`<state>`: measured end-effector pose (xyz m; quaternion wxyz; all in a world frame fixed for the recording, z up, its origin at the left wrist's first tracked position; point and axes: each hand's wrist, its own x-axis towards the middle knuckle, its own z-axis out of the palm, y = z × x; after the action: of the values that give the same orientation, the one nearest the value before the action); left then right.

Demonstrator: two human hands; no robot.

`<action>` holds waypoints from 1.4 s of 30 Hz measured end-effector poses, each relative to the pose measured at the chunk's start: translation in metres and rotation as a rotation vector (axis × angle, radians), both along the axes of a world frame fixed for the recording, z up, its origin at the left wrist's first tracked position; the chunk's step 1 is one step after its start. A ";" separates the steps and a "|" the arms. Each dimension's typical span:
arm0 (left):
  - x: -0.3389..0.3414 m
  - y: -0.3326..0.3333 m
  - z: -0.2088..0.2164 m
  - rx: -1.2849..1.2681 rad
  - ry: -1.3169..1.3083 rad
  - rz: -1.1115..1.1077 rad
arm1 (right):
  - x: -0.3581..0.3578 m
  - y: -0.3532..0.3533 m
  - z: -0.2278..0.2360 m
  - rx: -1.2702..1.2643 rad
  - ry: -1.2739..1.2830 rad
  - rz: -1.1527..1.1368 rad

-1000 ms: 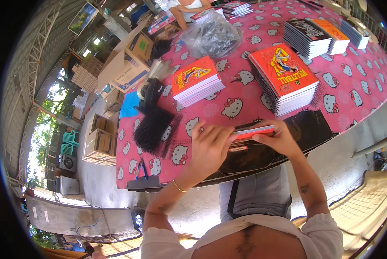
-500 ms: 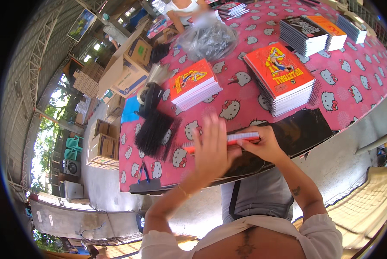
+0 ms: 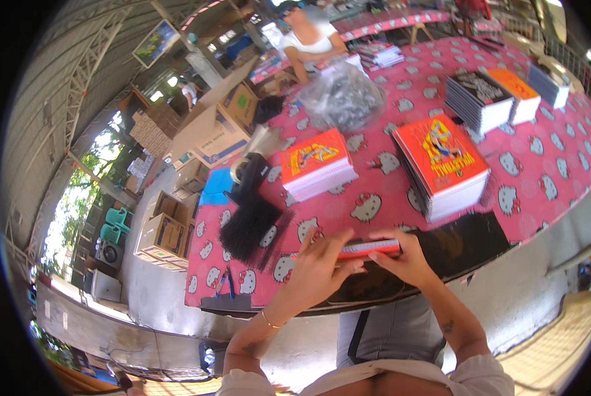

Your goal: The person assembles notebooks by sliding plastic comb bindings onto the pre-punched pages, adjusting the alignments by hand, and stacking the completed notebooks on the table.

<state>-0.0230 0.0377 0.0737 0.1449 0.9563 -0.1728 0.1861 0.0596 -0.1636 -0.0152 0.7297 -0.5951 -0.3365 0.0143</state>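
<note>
The left hand [image 3: 322, 263] has its fingers half bent and slightly apart at the left end of a red notebook [image 3: 373, 249]; whether it grips cannot be told. The right hand [image 3: 404, 261] is closed on the other end, thumb on the near side. The notebook sits edge-up above a black board [image 3: 463, 241] at the table's near edge. Pens [image 3: 230, 284] and black coils [image 3: 248, 229] lie to the left. Beyond stand two red notebook stacks [image 3: 444, 168], then a plastic bag [image 3: 343, 99] and a seated person [image 3: 312, 41].
</note>
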 end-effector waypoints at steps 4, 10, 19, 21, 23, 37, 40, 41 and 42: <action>0.012 0.012 0.002 -0.023 0.138 -0.094 | 0.002 -0.001 -0.005 0.019 -0.037 0.035; 0.023 0.022 0.012 -0.032 0.216 -0.193 | 0.003 0.000 -0.005 0.004 0.023 0.048; 0.007 -0.025 -0.018 0.370 -0.197 0.187 | 0.000 0.001 -0.004 -0.002 -0.014 -0.026; -0.018 -0.026 -0.078 0.229 -0.136 0.144 | -0.003 0.003 -0.004 -0.007 -0.028 -0.050; -0.032 -0.030 -0.092 0.337 -0.192 0.083 | -0.006 0.006 -0.005 -0.011 0.073 -0.050; 0.001 -0.037 -0.047 0.273 -0.190 0.195 | 0.002 -0.007 -0.005 -0.157 -0.027 -0.030; -0.029 -0.047 -0.079 0.170 -0.227 0.072 | 0.001 -0.006 -0.001 -0.083 -0.027 -0.009; -0.026 -0.045 -0.076 0.173 -0.225 0.076 | 0.001 -0.007 0.002 -0.119 -0.031 0.013; -0.017 -0.041 -0.072 0.201 -0.240 0.114 | 0.002 -0.007 0.003 -0.156 -0.034 0.034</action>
<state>-0.0401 -0.0030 0.0014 0.0159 0.9451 -0.1522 0.2889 0.0615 -0.1708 -0.0117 0.6749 -0.6445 -0.3569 0.0427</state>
